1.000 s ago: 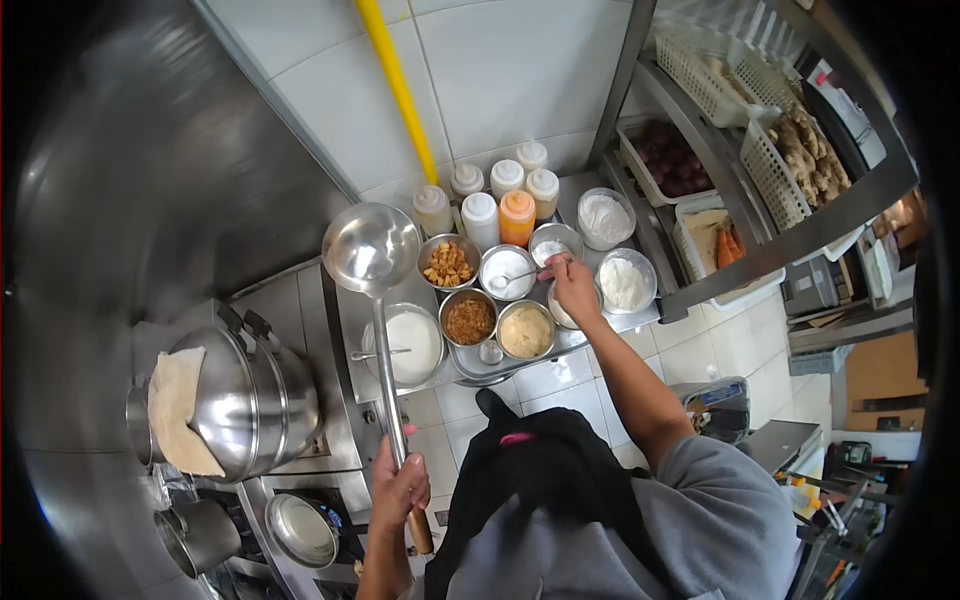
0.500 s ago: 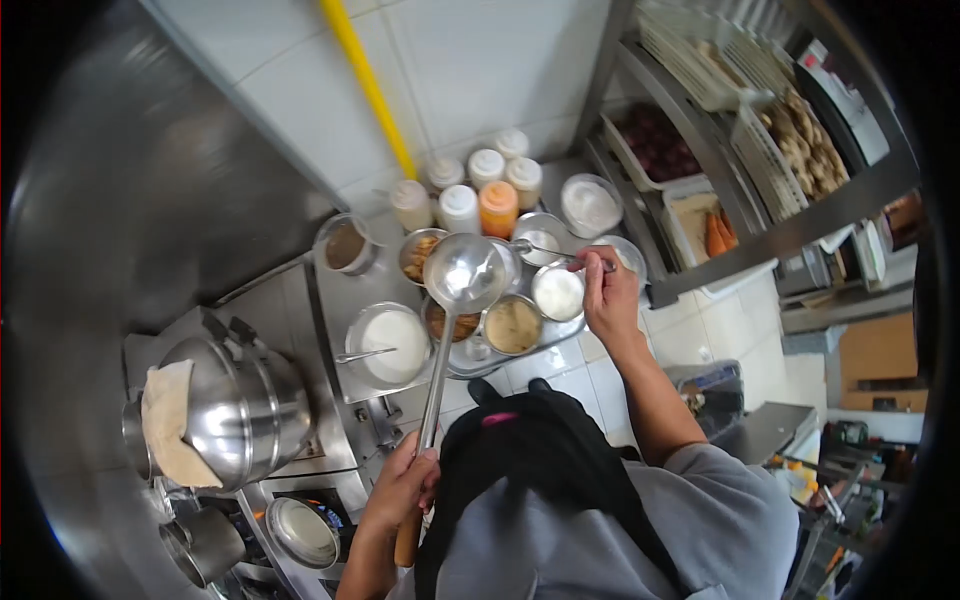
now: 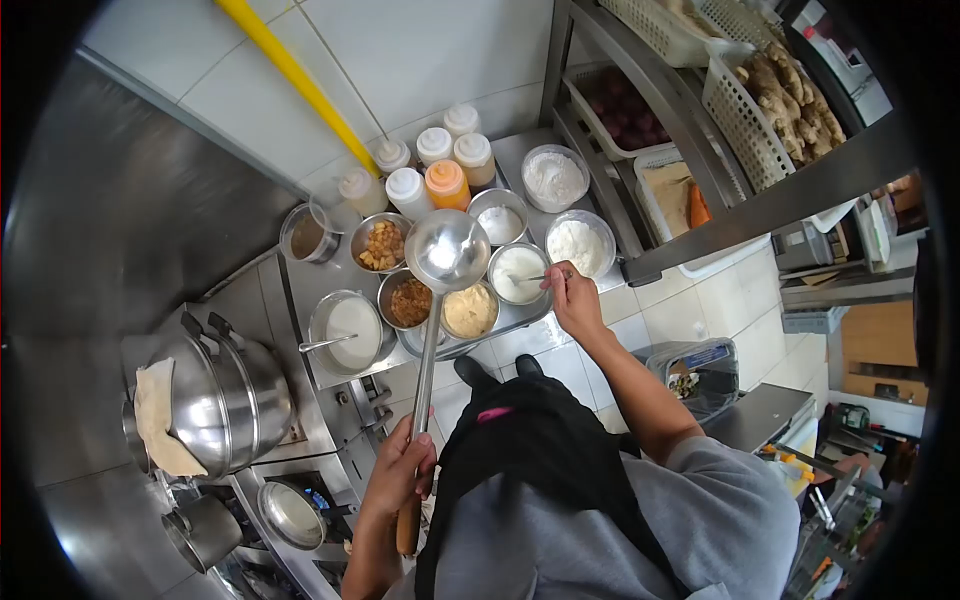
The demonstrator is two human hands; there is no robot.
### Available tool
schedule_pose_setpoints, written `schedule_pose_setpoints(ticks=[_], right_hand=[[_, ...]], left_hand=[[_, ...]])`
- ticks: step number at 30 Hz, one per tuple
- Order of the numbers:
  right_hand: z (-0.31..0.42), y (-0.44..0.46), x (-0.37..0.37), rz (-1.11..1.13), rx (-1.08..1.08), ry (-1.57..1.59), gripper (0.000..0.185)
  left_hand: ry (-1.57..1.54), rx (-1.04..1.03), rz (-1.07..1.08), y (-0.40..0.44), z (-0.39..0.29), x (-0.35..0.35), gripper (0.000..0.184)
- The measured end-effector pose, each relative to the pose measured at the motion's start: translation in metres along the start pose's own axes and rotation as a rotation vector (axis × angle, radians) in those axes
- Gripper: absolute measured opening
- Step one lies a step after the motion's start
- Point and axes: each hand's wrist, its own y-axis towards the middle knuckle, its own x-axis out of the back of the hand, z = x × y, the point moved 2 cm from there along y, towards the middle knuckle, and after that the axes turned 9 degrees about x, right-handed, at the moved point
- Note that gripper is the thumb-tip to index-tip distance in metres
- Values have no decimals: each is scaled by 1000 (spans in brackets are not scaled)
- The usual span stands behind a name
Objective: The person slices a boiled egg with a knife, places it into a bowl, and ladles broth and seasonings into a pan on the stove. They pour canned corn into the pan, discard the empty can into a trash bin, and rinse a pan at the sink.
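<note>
My left hand (image 3: 402,468) is closed around the long handle of a metal ladle (image 3: 447,250). The ladle's round bowl hangs over the metal bowls, and nothing but reflections shows in it. In my right hand (image 3: 577,303) is a small metal spoon (image 3: 533,277), its tip down in a bowl of white contents (image 3: 514,289). Around these stand a bowl of white powder (image 3: 498,222), a tub of white powder (image 3: 582,247), a bowl of pale yellow paste (image 3: 470,312), a bowl of brown bits (image 3: 408,302) and a bowl of golden-brown chunks (image 3: 381,246).
Several squeeze bottles (image 3: 446,185) stand by the wall. At left are a bowl of white liquid (image 3: 354,340) with a spoon and a large metal pot (image 3: 230,405). A metal rack (image 3: 730,240) at right holds a basket of ginger (image 3: 795,110).
My right hand has brought the spoon from the rear white-powder bowl to the nearer white-filled bowl. My left hand still grips the ladle. The view has shifted, moving the bowls leftward.
</note>
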Motion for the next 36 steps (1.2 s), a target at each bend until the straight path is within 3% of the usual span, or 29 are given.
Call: schedule_pose_setpoints(ticks=[8,11,13,17,23,26,36], right_hand=[[-12,8,30,-124,65,36,30],[25,15,47,-115,80,65,28],[52,19,45,-93,176,283,25],[75,18,45,-88,298,41,20],[37,11,-20,109,297,63,18],[21,15,-59,169,447,-51,16],[17,17,-66,199,234,154,22]], left_hand=[[21,-40,-134,-8,19,-20,50],[98,-48,-211,-16,24,-25,51],[80,-37,-198,-19,25,-27,50],[-97,2,-104,-24,39,-35,47],[-298,-36,-181,-31,57,-49,42],[-340,-58,-272,-36,60,-55,45],[-363,-105,-242,-48,72,-45,44]])
